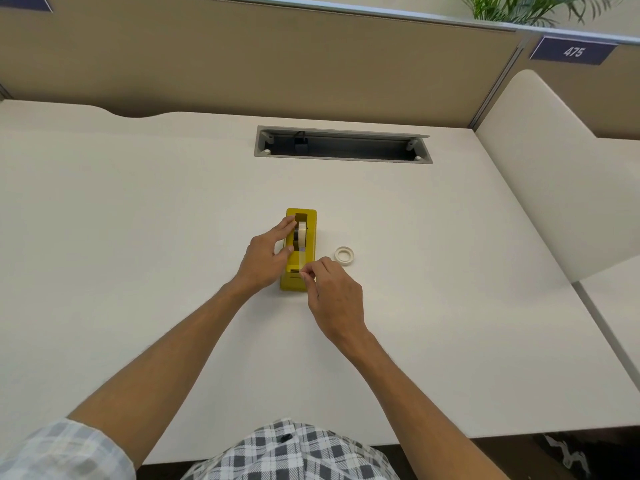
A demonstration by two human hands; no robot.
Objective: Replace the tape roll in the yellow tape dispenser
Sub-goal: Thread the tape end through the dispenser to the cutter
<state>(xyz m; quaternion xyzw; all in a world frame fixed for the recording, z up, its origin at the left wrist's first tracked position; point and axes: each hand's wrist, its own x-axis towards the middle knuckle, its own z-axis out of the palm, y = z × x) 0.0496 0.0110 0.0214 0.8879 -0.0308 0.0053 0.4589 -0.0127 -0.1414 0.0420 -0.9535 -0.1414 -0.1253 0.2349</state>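
The yellow tape dispenser point(310, 225) stands on the white desk point(138, 237), its cutter end toward me. A pale tape roll point(301, 233) sits upright in its slot, and a clear strip of tape point(302, 260) runs from it down to the cutter. My left hand point(268, 258) rests against the dispenser's left side, thumb and fingers at the roll. My right hand point(332, 289) pinches the end of the strip at the cutter. A second roll, white point(344, 255), lies flat on the desk just right of the dispenser.
A grey cable trough point(343, 144) is sunk into the desk behind the dispenser. Beige partition panels point(242, 64) close the back, and a white side divider point(540, 174) closes the right. A plant point(526, 8) shows above the partition.
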